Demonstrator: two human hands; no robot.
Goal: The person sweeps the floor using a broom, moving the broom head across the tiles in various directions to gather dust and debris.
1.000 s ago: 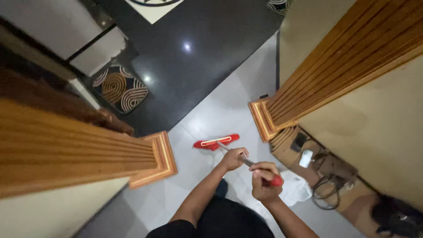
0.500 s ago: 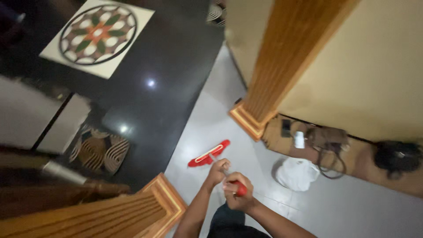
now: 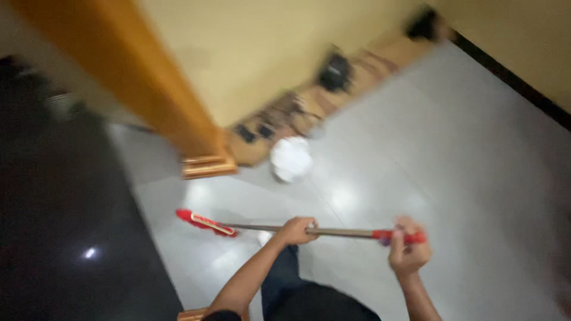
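Evidently light and stiff: broom (image 3: pixel 285 228) lying low across near pale floor (image 3: pixel 416 148), left hand (image 3: pixel 295 230) wrapped mid-shaft, right hand (image 3: pixel 407 249) clenched round red end-grip; best gripped there.

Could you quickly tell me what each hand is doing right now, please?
Left hand: closed around the metal shaft of the broom, midway along.
Right hand: closed on the broom's red grip end.

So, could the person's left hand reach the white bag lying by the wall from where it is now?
Probably not without stepping forward: the left hand grips the broom handle, and open grey floor separates it from the white bag. Nothing blocks the way.
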